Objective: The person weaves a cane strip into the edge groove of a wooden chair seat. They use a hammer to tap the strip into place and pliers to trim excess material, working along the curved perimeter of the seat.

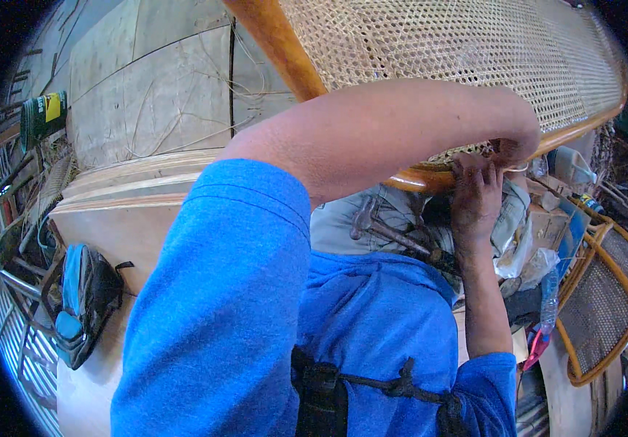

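A large woven cane panel [430,44] in a varnished rattan frame [419,180] spans the upper part of the head view. My left arm reaches across it to the right. My left hand [514,138] is bent down at the frame's near edge, its fingers curled and partly hidden. Right below it, my right hand [476,189] has its fingers closed up against the rail, touching or almost touching the left fingers. A short pale strand [518,169] shows beside the fingertips. What either hand pinches is hidden. A hammer [390,231] lies across my lap.
Stacked plywood sheets [146,95] lie to the left, with loose cane strands on top. A blue and black backpack [84,306] and a dark green can [43,116] are further left. On the right are a plastic bottle [549,298] and a smaller rattan-framed woven piece [601,306].
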The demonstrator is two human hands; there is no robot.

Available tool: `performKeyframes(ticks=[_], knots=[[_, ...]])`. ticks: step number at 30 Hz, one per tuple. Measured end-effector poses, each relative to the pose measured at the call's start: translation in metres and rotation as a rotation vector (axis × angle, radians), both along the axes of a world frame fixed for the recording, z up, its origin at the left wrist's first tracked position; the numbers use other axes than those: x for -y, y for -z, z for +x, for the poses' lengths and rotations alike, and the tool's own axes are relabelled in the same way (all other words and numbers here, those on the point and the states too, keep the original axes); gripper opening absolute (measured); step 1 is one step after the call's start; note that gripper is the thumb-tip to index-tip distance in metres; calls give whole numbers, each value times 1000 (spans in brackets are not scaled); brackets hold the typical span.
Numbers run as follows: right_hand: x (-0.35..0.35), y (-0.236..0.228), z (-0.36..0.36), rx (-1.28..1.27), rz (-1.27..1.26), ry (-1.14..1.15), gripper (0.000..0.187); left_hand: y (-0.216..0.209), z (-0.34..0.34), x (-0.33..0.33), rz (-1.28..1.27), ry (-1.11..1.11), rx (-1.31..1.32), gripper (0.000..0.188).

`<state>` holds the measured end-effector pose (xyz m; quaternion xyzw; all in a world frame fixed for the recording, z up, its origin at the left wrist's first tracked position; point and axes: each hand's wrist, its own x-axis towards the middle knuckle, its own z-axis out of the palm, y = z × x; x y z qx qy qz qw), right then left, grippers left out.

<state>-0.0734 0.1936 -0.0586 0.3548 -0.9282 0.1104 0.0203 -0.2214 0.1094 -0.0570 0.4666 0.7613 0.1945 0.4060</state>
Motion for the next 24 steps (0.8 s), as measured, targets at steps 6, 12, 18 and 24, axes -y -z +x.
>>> performKeyframes(ticks=[6, 12, 18, 24], knots=[[0, -4, -5, 26, 70, -28, 21, 40, -8, -14, 1, -20, 128, 18], [5, -24, -13, 77, 246, -113, 20, 21, 4, -5, 8, -132, 57, 20], [8, -34, -31, 237, 413, -182, 18, 16, -2, 4, 95, -159, 117, 21], [-1, -19, -40, 253, 214, -315, 20, 20, 12, 30, 183, -256, 159, 21]])
